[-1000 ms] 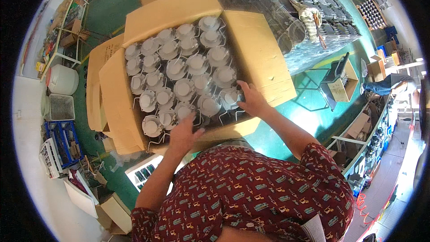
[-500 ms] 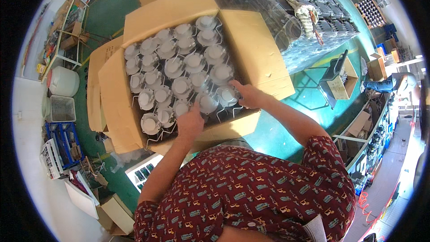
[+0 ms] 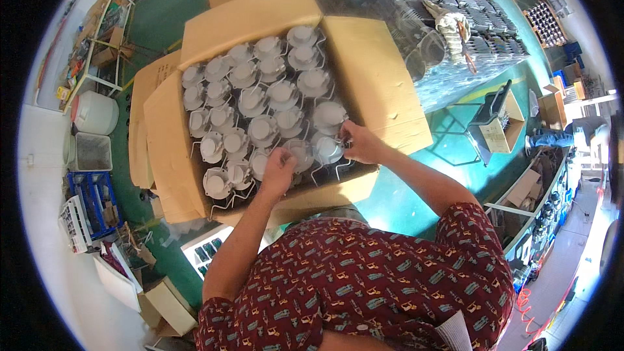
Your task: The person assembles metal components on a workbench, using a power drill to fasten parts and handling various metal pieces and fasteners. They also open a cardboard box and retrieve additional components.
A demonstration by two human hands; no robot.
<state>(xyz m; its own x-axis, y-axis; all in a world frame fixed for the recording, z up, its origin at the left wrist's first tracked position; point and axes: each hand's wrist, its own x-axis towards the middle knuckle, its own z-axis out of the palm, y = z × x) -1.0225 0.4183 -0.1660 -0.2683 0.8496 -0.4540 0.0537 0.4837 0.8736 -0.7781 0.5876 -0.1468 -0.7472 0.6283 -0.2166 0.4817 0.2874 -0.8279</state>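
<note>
An open cardboard box in front of me holds rows of round grey metal fittings, many with bent white wire brackets. At the near right corner, my right hand has its thumb and fingers closed at the edge of one fitting. Another fitting lies just beyond those fingertips. My left hand is over the near row, fingers curled together beside a fitting. What sits between the left fingertips is hidden.
A film-wrapped stack of dark finned metal parts stands at far right, with a cloth on it. A dark chair and a small box are to the right. Blue crates and a white bin line the left.
My left hand's fingers have drawn in and curled up. My right hand has gone from a stretched finger to a closed grip. A fitting beside it has shifted slightly toward me.
</note>
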